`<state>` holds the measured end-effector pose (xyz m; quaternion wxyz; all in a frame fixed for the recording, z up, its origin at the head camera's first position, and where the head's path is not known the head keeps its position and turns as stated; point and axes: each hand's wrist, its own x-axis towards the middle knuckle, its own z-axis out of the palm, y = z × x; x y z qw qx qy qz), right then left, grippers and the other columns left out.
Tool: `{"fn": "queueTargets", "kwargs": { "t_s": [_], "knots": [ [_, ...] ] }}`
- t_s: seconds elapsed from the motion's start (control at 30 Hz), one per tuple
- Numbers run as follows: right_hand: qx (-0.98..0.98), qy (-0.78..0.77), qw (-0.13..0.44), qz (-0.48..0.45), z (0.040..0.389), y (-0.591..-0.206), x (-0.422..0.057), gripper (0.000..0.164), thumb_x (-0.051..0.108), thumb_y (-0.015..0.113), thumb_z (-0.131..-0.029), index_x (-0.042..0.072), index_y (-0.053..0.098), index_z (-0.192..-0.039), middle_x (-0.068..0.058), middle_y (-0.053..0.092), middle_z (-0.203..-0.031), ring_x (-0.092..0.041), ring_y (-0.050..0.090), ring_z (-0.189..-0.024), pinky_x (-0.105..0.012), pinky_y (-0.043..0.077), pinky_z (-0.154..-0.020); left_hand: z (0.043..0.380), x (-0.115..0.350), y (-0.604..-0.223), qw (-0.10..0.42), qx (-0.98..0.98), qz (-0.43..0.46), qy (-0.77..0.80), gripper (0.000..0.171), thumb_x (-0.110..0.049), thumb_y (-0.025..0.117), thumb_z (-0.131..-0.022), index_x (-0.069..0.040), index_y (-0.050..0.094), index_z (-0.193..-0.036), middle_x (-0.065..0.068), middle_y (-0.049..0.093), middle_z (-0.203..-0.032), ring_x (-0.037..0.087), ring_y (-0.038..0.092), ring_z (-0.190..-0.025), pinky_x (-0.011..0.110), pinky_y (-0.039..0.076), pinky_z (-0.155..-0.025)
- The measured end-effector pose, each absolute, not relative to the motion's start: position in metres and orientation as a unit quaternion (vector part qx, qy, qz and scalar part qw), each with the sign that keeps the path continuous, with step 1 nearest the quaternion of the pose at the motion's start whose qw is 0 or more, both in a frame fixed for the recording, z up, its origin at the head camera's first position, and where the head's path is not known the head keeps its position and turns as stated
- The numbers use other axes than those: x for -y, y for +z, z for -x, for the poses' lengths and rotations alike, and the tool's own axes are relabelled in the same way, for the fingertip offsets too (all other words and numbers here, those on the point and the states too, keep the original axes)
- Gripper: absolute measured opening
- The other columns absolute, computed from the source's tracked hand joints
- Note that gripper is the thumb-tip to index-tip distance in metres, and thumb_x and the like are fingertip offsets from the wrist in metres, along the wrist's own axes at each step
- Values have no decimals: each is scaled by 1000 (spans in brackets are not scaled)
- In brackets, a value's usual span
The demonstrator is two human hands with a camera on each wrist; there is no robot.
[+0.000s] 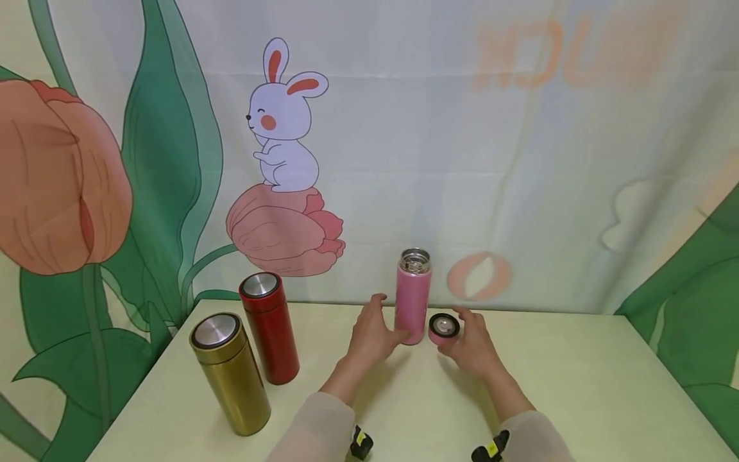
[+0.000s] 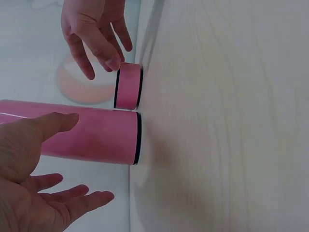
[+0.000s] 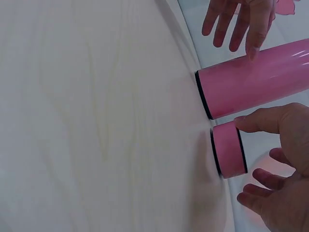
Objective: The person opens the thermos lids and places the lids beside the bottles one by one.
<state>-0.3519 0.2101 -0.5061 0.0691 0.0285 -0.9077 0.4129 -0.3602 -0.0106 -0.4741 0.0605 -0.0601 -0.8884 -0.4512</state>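
A pink thermos bottle [image 1: 412, 298] stands upright and uncapped on the table, its steel mouth showing. Right beside it lies its pink lid [image 1: 444, 327] with black rims; which face is up I cannot tell. My left hand [image 1: 371, 335] is at the bottle's left side, fingers spread and thumb in front of it, not wrapped round it. In the left wrist view a gap shows between those fingers and the bottle [image 2: 104, 135]. My right hand [image 1: 473, 346] is at the lid's right, thumb at the edge of the lid [image 3: 229, 150], the other fingers spread apart from it.
To the left stand a red thermos [image 1: 274, 333] and, nearer, a gold thermos [image 1: 233, 382], both capped. The pale wooden table [image 1: 606, 385] ends at a printed curtain [image 1: 392, 128] just behind the pink bottle. A dark wrist strap [image 1: 489, 449] shows at the right sleeve.
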Motion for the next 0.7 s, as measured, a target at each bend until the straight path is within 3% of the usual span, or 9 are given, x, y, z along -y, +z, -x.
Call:
{"fn": "queueTargets", "kwargs": {
  "t_s": [0.37, 0.7],
  "knots": [
    [913, 398, 83, -18, 321, -490, -212, 58, 13, 80, -84, 3, 53, -135, -22, 56, -126, -38, 57, -118, -51, 48, -99, 326, 34, -464, 48, 904, 62, -421, 83, -32, 88, -81, -7, 45, -147, 18, 58, -141, 38, 58, -130, 56, 50, -104],
    [908, 412, 57, -46, 297, -480, -195, 54, 16, 82, -85, 6, 57, -131, -14, 60, -120, -34, 61, -115, -46, 50, -96, 288, 57, -457, 45, 911, 75, -404, 78, -35, 86, -83, -8, 47, -146, 16, 60, -139, 37, 61, -124, 56, 51, -100]
  ]
}}
